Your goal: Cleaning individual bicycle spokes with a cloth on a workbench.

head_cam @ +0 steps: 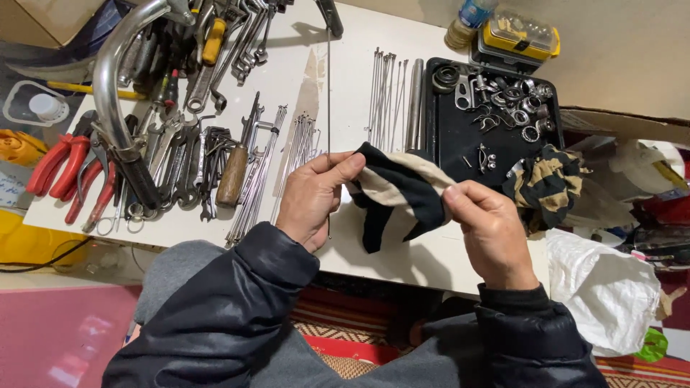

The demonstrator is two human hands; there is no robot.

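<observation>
My left hand point(314, 195) and my right hand point(491, 231) both grip a black and cream striped rag point(399, 190), stretched between them above the white table point(359, 79). A thin metal spoke point(329, 108) runs up from my left hand across the table; whether the rag wraps it is hidden. Loose spokes point(387, 97) lie just beyond the rag. Both sleeves are dark and padded.
Wrenches and a wooden-handled tool point(233, 172) lie at left beside red pliers point(65, 169) and a chrome handlebar point(115, 79). A black tray point(449, 140) with small metal parts sits at right, a second striped rag point(546, 183) beside it, a white plastic bag point(600, 287) below.
</observation>
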